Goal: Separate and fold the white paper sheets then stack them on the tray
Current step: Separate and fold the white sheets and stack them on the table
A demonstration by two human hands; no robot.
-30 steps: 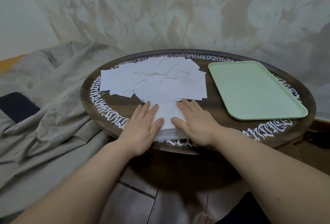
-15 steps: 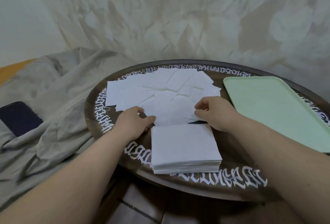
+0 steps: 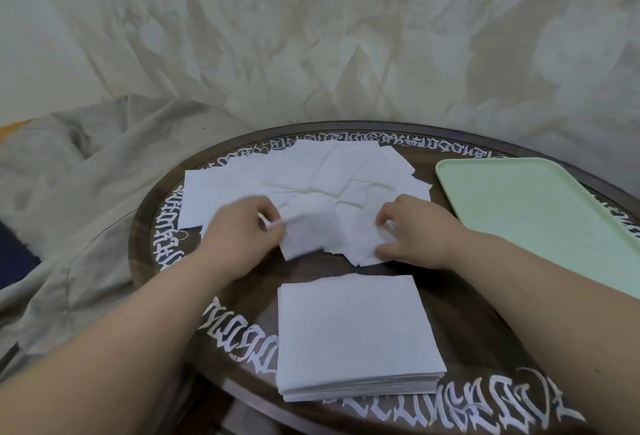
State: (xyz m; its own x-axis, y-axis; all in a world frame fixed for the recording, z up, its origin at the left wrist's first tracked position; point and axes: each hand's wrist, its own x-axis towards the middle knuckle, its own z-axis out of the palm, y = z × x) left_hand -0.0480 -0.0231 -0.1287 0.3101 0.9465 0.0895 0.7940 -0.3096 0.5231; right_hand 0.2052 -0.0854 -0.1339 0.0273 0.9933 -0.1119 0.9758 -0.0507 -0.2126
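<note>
round dark table (image 3: 485, 330) w/ white lettering | both grips pinch sheet (image 3: 332, 237) | beige cloth (image 3: 86, 174)

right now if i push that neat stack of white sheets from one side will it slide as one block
Probably not. The stack of white sheets shows many loose layers at its near edge, so upper sheets may shear off. The sheet held between left hand and right hand sags and crumples, suggesting thin, floppy paper.

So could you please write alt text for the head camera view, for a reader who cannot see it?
Both hands, left hand and right hand, pinch one white sheet at the near edge of a spread of loose sheets on a round dark table. A neat stack sits nearer; an empty green tray lies right.
</note>
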